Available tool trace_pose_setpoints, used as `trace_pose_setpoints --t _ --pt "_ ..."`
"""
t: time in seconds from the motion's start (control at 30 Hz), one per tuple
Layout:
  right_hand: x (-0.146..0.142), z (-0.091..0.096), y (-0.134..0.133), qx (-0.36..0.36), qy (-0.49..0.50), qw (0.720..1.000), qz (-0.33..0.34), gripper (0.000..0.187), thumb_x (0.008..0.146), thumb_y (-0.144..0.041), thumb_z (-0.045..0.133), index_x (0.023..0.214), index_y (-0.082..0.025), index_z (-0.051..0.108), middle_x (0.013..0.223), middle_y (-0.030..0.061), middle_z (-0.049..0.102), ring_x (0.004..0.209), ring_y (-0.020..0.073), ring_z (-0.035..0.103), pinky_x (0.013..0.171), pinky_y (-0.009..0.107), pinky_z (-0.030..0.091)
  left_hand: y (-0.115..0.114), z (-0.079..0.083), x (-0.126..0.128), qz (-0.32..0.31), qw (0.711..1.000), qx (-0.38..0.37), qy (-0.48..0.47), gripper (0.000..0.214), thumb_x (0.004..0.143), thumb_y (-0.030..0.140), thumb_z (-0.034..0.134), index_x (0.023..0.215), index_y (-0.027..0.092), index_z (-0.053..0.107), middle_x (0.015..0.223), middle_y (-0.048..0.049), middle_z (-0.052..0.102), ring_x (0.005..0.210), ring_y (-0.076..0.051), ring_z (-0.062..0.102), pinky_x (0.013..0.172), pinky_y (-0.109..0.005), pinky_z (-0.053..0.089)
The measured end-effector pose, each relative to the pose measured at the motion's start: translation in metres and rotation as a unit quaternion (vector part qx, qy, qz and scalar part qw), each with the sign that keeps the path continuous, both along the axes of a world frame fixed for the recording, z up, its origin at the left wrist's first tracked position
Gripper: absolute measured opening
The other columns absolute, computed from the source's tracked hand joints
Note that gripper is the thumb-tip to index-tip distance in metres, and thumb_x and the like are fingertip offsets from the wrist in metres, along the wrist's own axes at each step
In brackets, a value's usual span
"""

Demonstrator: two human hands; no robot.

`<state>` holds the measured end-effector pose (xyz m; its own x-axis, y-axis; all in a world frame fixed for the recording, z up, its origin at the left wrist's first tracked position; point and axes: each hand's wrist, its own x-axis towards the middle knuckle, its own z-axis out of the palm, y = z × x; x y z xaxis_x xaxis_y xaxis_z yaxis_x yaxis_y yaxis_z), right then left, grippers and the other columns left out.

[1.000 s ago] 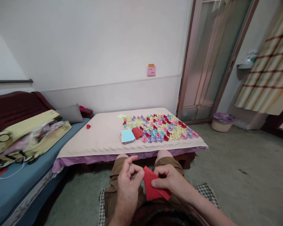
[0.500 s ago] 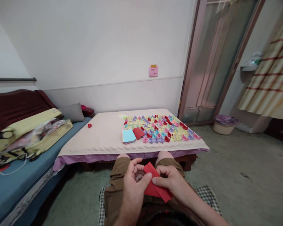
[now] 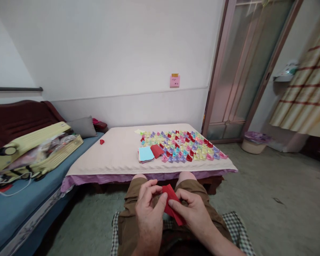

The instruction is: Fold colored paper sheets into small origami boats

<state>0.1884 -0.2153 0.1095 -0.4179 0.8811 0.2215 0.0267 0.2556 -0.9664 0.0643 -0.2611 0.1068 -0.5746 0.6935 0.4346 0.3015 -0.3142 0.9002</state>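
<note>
Near, over the lap, the left hand (image 3: 149, 211) and right hand (image 3: 193, 213) pinched a red paper (image 3: 171, 195) between them, each grip clamped on it, likely to keep the crease tight. Farther off, folds (image 3: 184, 145) lay in rows on the worktop (image 3: 114, 156), right of a paper stack (image 3: 145, 154).

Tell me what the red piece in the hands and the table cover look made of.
Red piece: thin matte paper, going by its crisp creases and flat folded layers. Table cover: probably cloth, cream and matte; its purple edge hangs in soft ruffles over the side.
</note>
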Motion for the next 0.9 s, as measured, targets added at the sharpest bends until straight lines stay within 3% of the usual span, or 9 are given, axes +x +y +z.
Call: trace_pose_setpoints --t 0.17,0.5,0.7,0.9 --pt "-0.002 -0.002 -0.003 0.007 -0.001 1.0 -0.016 0.026 0.075 -0.031 0.063 0.055 -0.018 0.052 0.054 -0.004 0.046 0.054 0.0118 0.039 0.052 0.024 0.031 0.001 0.003 0.001 0.006 1.0 -0.004 0.002 0.006 0.069 0.018 0.069 0.073 0.021 0.072 0.103 -0.0087 0.064 0.099 -0.025 0.06 0.079 -0.031 0.05" --pt "-0.006 -0.007 -0.003 0.012 -0.016 0.999 -0.038 0.027 0.078 -0.033 0.06 0.058 -0.017 0.053 0.055 -0.0037 0.045 0.053 0.0116 0.039 0.051 0.023 0.031 -0.004 0.004 0.004 0.039 0.997 0.002 0.059 0.006 0.073 0.019 0.066 0.074 0.022 0.072 0.106 -0.0083 0.063 0.107 -0.026 0.056 0.093 -0.037 0.043" --pt "-0.01 -0.019 -0.003 0.054 -0.012 0.997 -0.046 0.028 0.079 -0.033 0.06 0.057 -0.018 0.051 0.054 -0.0041 0.045 0.053 0.0112 0.039 0.051 0.023 0.032 -0.005 0.001 0.005 0.042 0.994 0.005 0.098 0.007 0.075 0.019 0.063 0.074 0.021 0.07 0.104 -0.0074 0.062 0.102 -0.024 0.058 0.089 -0.034 0.044" --pt "-0.01 -0.023 -0.002 0.107 -0.032 0.993 -0.048 0.03 0.084 -0.033 0.057 0.059 -0.018 0.052 0.056 -0.0039 0.046 0.054 0.0111 0.041 0.053 0.022 0.032 -0.001 0.0 0.001 0.025 0.997 -0.049 0.049 0.004 0.073 0.022 0.065 0.072 0.02 0.069 0.104 -0.0089 0.061 0.102 -0.026 0.056 0.087 -0.037 0.043"
